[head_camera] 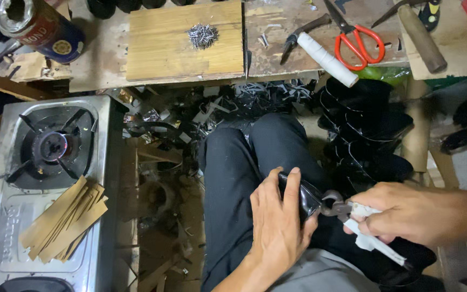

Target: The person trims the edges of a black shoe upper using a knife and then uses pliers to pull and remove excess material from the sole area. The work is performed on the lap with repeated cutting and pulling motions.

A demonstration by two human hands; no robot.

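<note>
Two hands busy on the lap: left hand (277, 221) clamps the black shoe (304, 196), right hand (401, 213) squeezes pincers (335, 204) biting its edge. Leather might tear if they slip.

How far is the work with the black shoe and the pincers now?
Done: a stack of black shoe pieces stands beside the knee. In hand: the left hand presses a black shoe on the lap, and the right hand works the pincers at its edge. Left: a heap of small nails lies unused on the board.
</note>
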